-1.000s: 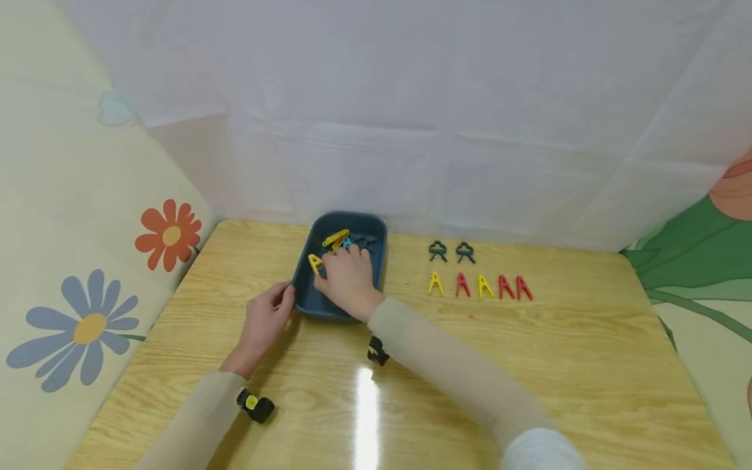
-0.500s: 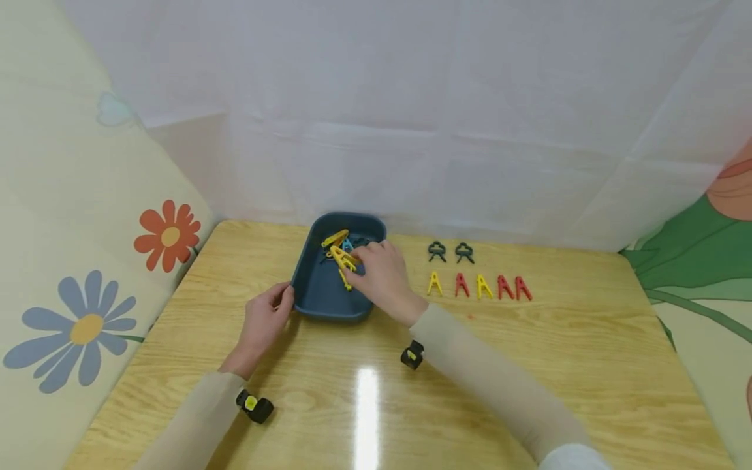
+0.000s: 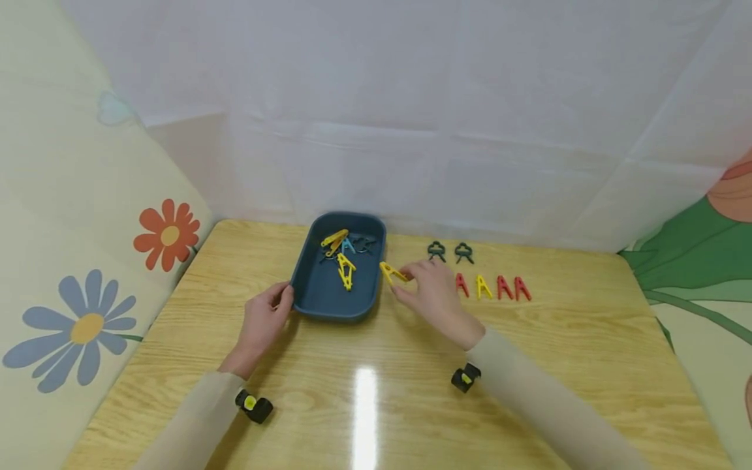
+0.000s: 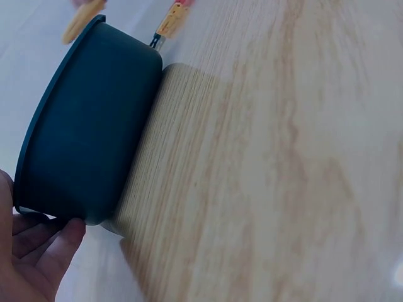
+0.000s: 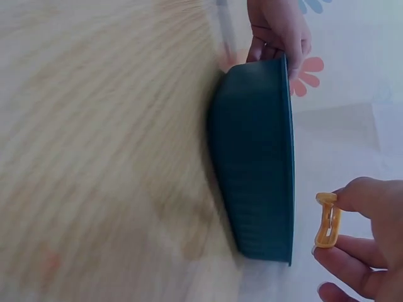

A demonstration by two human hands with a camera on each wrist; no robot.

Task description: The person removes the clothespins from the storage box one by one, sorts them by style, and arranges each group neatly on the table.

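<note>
My right hand (image 3: 435, 297) pinches a yellow clothespin (image 3: 390, 273) between thumb and fingertips, just off the right side of a dark blue plastic tray (image 3: 329, 303). In the right wrist view the clothespin (image 5: 328, 221) shows edge-on beside the tray wall. My left hand (image 3: 264, 316) grips the tray at its near left corner, thumb by the rim; in the left wrist view its fingers (image 4: 63, 248) are against the tray's end. Inside the tray lie yellow clothespins (image 3: 345, 271), a small blue one (image 3: 348, 245) and dark clips (image 3: 363, 244).
Right of the tray, two dark clips (image 3: 463, 252) lie on the wooden table (image 3: 564, 365). Nearer is a row of red clothespins (image 3: 504, 287) and a yellow one (image 3: 484, 286), its left end hidden by my right hand. A white sheet (image 3: 376, 130) hangs behind.
My right hand has picked a yellow clothespin out of the tray and carried it right, past the rim. Another yellow one is now uncovered there. The left hand stays at the tray.
</note>
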